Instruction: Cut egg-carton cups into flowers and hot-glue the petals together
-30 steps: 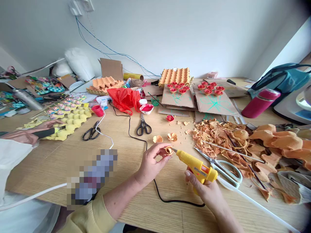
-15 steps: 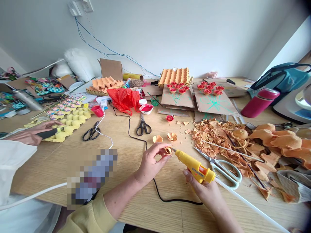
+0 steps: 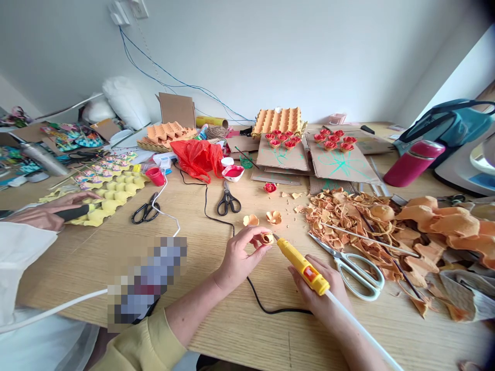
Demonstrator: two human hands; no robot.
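Observation:
Between the thumb and fingers of my left hand (image 3: 242,257) is a small rolled piece of orange egg carton (image 3: 267,238), curled like a flower bud. My right hand (image 3: 323,288) grips a yellow glue gun (image 3: 303,265) with a white glue stick (image 3: 363,330) running out of its back end. The gun's nozzle points at the curled piece, close to its right edge; whether they touch I cannot tell. Just beyond my left hand, two orange petal cups (image 3: 251,220) (image 3: 274,218) lie on the table. Farther back sits a red-painted flower (image 3: 269,188).
Orange carton scraps (image 3: 336,221) and light-handled scissors (image 3: 361,273) lie at the right. Black scissors (image 3: 228,200), a red paint dish (image 3: 233,173) and cardboard with red flowers (image 3: 342,162) are farther back. At left, a co-worker's hand (image 3: 42,214) is by a yellow egg tray (image 3: 116,198).
My right hand has turned the glue gun, so its back end now sits lower and nearer me. My left hand stays nearly in place with the curled piece.

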